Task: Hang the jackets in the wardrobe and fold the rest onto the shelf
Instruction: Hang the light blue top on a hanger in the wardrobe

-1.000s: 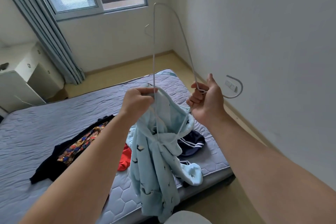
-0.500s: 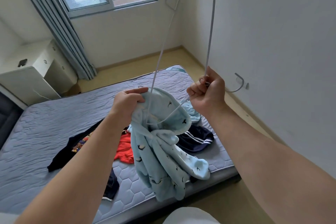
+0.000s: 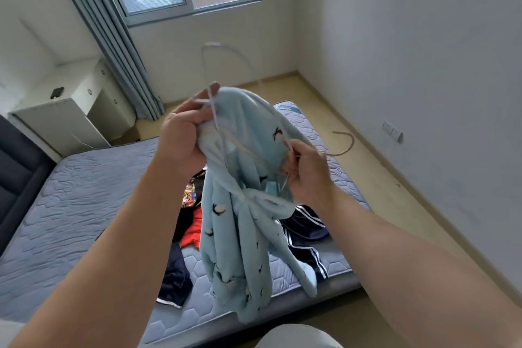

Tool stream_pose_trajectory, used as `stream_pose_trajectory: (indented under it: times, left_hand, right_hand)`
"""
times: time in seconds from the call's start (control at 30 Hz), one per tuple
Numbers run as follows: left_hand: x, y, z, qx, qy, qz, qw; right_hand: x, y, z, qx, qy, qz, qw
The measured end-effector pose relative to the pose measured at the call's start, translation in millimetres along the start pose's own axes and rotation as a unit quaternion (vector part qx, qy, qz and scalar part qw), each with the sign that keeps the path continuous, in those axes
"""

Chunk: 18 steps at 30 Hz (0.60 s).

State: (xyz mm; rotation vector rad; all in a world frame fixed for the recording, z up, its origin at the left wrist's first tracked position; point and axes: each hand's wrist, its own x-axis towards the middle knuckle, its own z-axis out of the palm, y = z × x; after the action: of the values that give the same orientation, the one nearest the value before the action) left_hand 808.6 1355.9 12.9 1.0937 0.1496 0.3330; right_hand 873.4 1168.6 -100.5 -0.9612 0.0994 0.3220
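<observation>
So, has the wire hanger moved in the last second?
Yes, downward: the hanger reached above the window sill half a second ago; its arc now tops out below it, further into the blue jacket.

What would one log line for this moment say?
left hand: grips light blue jacket | right hand: pinches wire hanger | state: hanger partly inside jacket | bed: other clothes lie there

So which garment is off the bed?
The light blue jacket with dark birds: the left hand and right hand hold it up with the wire hanger. The red garment and navy striped garment lie on the mattress.
</observation>
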Motion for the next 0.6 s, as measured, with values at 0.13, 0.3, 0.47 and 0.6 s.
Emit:
stream_pose_trajectory:
  times: [0.13,0.3,0.47,0.6]
  left_hand:
    - [15,9,-22,-0.052,0.033,0.028,0.998]
    - [33,-20,-52,0.172,0.224,0.141,0.949]
    - [35,-45,-72,0.432,0.265,0.185,0.842]
    - [36,-55,-70,0.477,0.241,0.188,0.824]
  right_hand:
    - [3,4,-11,-0.168,0.016,-0.018,0.986]
    - [12,-6,-10,-0.362,0.035,-0.061,0.929]
    - [15,-12,-23,-0.445,0.042,-0.078,0.891]
    - [19,-20,-27,-0.459,0.059,-0.105,0.88]
